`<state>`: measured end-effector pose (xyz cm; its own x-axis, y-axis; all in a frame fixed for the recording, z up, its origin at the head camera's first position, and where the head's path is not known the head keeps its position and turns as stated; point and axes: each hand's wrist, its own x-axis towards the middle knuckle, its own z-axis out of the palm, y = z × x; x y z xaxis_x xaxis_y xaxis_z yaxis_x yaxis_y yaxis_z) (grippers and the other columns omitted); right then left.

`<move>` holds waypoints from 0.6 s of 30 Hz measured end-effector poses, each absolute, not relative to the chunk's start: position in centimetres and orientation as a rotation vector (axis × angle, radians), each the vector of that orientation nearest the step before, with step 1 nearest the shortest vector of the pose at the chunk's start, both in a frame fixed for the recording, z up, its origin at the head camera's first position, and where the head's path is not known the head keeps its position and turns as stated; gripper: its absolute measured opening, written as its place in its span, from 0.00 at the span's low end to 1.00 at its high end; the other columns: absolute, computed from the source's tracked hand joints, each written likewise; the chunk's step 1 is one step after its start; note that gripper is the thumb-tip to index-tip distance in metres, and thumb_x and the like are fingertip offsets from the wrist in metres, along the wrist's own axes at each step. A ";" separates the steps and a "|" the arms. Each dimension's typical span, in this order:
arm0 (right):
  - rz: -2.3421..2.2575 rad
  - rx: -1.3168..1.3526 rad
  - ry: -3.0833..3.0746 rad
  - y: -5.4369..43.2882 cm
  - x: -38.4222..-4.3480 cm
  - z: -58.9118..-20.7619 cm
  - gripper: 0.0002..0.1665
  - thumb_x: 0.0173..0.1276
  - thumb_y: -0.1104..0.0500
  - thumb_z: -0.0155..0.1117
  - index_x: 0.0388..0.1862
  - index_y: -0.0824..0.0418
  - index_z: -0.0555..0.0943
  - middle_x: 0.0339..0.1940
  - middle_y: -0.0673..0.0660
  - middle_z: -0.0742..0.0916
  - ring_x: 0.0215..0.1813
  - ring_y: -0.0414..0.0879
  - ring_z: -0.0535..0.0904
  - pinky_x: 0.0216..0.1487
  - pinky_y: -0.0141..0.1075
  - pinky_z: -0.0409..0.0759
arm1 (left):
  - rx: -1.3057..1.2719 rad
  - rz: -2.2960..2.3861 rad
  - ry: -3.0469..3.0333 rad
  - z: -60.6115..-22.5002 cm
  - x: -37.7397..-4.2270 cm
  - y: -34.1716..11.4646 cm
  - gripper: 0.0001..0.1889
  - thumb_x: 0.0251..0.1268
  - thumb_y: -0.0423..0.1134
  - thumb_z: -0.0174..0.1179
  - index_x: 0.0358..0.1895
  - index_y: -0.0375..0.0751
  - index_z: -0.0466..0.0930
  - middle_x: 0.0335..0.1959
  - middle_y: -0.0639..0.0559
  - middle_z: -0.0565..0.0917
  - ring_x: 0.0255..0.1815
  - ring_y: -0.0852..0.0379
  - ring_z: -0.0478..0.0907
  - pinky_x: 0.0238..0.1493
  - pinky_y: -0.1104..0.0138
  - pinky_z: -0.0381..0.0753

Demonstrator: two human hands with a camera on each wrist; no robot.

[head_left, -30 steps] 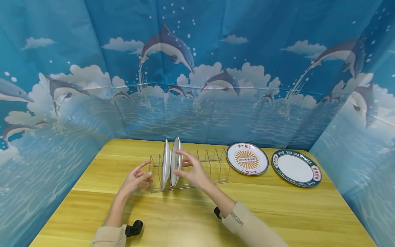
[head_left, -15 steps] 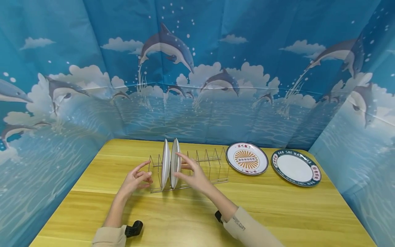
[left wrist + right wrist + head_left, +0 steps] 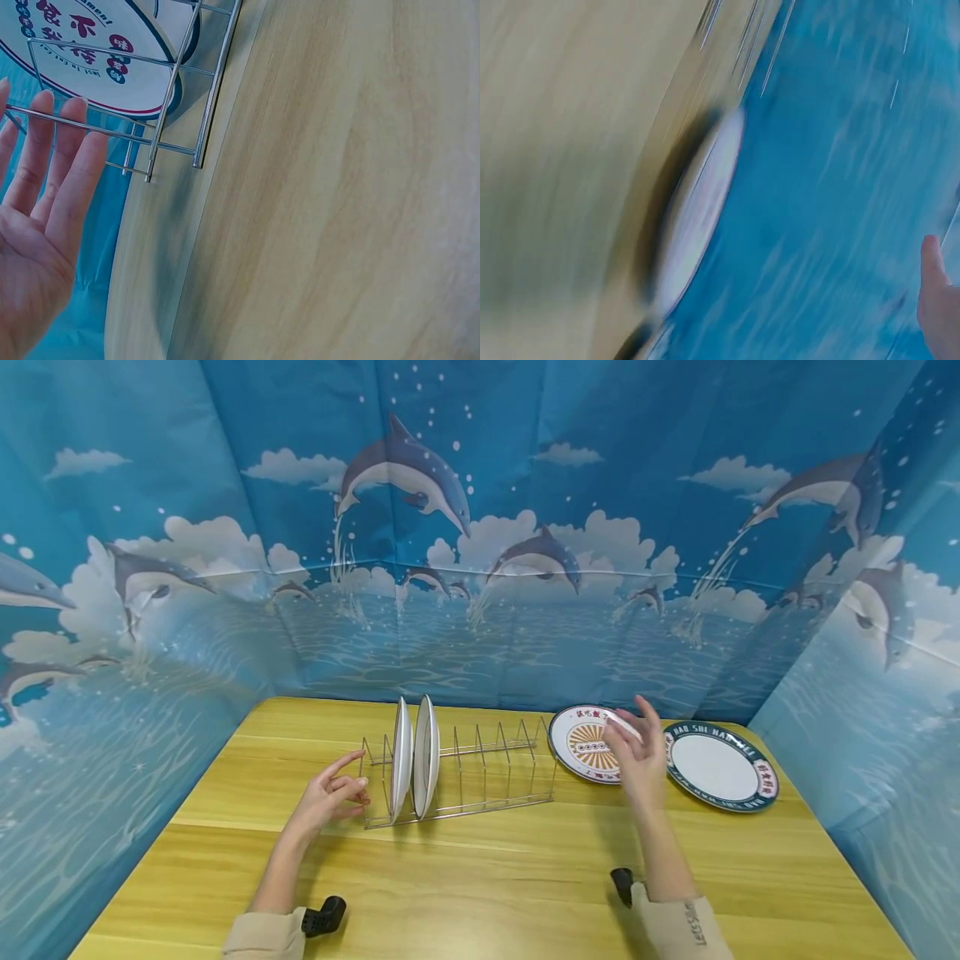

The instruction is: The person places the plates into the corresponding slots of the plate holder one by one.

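Observation:
A wire plate rack stands on the wooden table. Two white plates, a left plate and a right plate, stand upright side by side in its left slots. My left hand touches the rack's left end, its fingers fairly straight against the wire in the left wrist view. My right hand hovers over the right part of a plate with an orange ray pattern, holding nothing, fingers loosely bent. Part of that plate is hidden behind the hand. The right wrist view is blurred and shows the plate edge-on.
A green-rimmed plate lies flat on the table, to the right of the patterned one. Behind the table hangs a blue dolphin curtain. Slots of the rack to the right of the standing plates hold nothing.
My right hand has let go of the right upright plate and moved right to above the orange-patterned plate. The upright plate stays in the rack. My left hand keeps its place.

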<state>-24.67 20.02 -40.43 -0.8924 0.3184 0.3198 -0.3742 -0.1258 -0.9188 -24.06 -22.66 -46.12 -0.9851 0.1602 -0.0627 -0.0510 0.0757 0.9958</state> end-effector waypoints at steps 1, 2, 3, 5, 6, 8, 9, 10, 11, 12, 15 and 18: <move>2.110 0.069 -1.603 22.2 -25.4 -41.6 0.36 0.61 0.67 0.62 0.67 0.52 0.62 0.52 0.55 0.75 0.51 0.43 0.76 0.48 0.26 0.77 | 0.112 2.034 2.180 -46.1 -24.0 -22.6 0.32 0.63 0.38 0.57 0.69 0.42 0.55 0.26 0.54 0.81 0.33 0.57 0.78 0.44 0.50 0.79; 2.098 0.019 -1.559 23.6 -25.3 -41.7 0.37 0.61 0.67 0.62 0.67 0.52 0.62 0.52 0.55 0.74 0.51 0.42 0.76 0.47 0.25 0.77 | 0.112 2.033 2.176 -46.0 -24.0 -22.6 0.32 0.64 0.38 0.57 0.69 0.43 0.55 0.26 0.54 0.81 0.33 0.57 0.78 0.44 0.50 0.79; 2.091 -0.032 -1.518 24.9 -25.1 -41.8 0.37 0.61 0.66 0.62 0.67 0.52 0.62 0.52 0.55 0.74 0.50 0.42 0.76 0.46 0.25 0.77 | 0.111 2.033 2.174 -46.0 -24.0 -22.6 0.32 0.64 0.38 0.57 0.69 0.43 0.55 0.26 0.55 0.81 0.33 0.57 0.78 0.44 0.51 0.79; 2.083 -0.124 -1.432 27.5 -24.7 -42.1 0.38 0.60 0.66 0.63 0.67 0.51 0.62 0.52 0.56 0.73 0.48 0.41 0.76 0.44 0.24 0.78 | 0.111 2.031 2.173 -46.0 -24.0 -22.6 0.32 0.64 0.38 0.56 0.69 0.43 0.55 0.26 0.55 0.81 0.33 0.57 0.78 0.44 0.51 0.80; 2.067 -0.168 -1.399 28.8 -24.6 -42.4 0.38 0.59 0.66 0.64 0.67 0.51 0.62 0.51 0.57 0.73 0.48 0.41 0.77 0.43 0.24 0.78 | 0.109 2.028 2.175 -46.0 -24.1 -22.7 0.32 0.64 0.38 0.56 0.69 0.43 0.55 0.26 0.55 0.81 0.33 0.57 0.78 0.44 0.52 0.80; 2.019 -0.310 -1.395 30.9 -23.8 -42.4 0.39 0.59 0.66 0.64 0.67 0.50 0.61 0.52 0.55 0.72 0.47 0.40 0.76 0.41 0.22 0.78 | 0.107 2.024 2.180 -46.0 -24.1 -22.7 0.31 0.64 0.38 0.56 0.69 0.43 0.55 0.26 0.55 0.81 0.32 0.57 0.78 0.44 0.52 0.80; 2.021 -0.341 -1.374 32.5 -23.9 -43.3 0.40 0.58 0.65 0.65 0.67 0.49 0.60 0.52 0.54 0.72 0.47 0.39 0.76 0.41 0.23 0.78 | 0.107 2.023 2.181 -46.0 -24.1 -22.7 0.31 0.64 0.38 0.56 0.69 0.43 0.55 0.26 0.55 0.81 0.32 0.57 0.78 0.44 0.52 0.80; 2.020 -0.373 -1.355 34.2 -24.1 -44.2 0.41 0.57 0.65 0.66 0.67 0.47 0.61 0.53 0.53 0.72 0.46 0.39 0.76 0.41 0.23 0.78 | 0.109 2.021 2.183 -46.0 -24.1 -22.7 0.31 0.64 0.38 0.56 0.69 0.43 0.55 0.26 0.55 0.81 0.33 0.57 0.78 0.44 0.52 0.80; 2.024 -0.421 -1.341 35.8 -24.2 -45.0 0.42 0.56 0.64 0.68 0.67 0.46 0.61 0.53 0.51 0.72 0.46 0.38 0.76 0.40 0.23 0.78 | 0.108 2.021 2.185 -46.0 -24.1 -22.7 0.31 0.64 0.39 0.56 0.69 0.43 0.56 0.26 0.55 0.81 0.32 0.57 0.78 0.44 0.52 0.79; 2.017 -0.477 -1.349 37.3 -24.4 -45.8 0.43 0.55 0.63 0.68 0.67 0.44 0.60 0.55 0.50 0.71 0.46 0.38 0.76 0.41 0.23 0.78 | 0.111 2.019 2.186 -46.0 -24.1 -22.7 0.31 0.64 0.39 0.56 0.69 0.43 0.55 0.26 0.56 0.81 0.33 0.57 0.78 0.44 0.51 0.79; 2.031 -0.654 -1.349 40.7 -24.4 -47.3 0.46 0.52 0.62 0.71 0.66 0.38 0.60 0.57 0.47 0.71 0.42 0.37 0.77 0.39 0.23 0.79 | 0.113 2.018 2.191 -46.0 -24.1 -22.7 0.31 0.64 0.39 0.56 0.69 0.43 0.56 0.26 0.55 0.81 0.33 0.58 0.78 0.44 0.51 0.79; 2.045 -0.823 -1.383 42.1 -23.8 -47.5 0.48 0.52 0.63 0.71 0.66 0.33 0.59 0.57 0.44 0.69 0.39 0.35 0.76 0.36 0.24 0.78 | 0.112 2.011 2.197 -46.1 -24.1 -22.7 0.31 0.64 0.39 0.56 0.69 0.43 0.55 0.26 0.55 0.81 0.32 0.58 0.78 0.44 0.51 0.79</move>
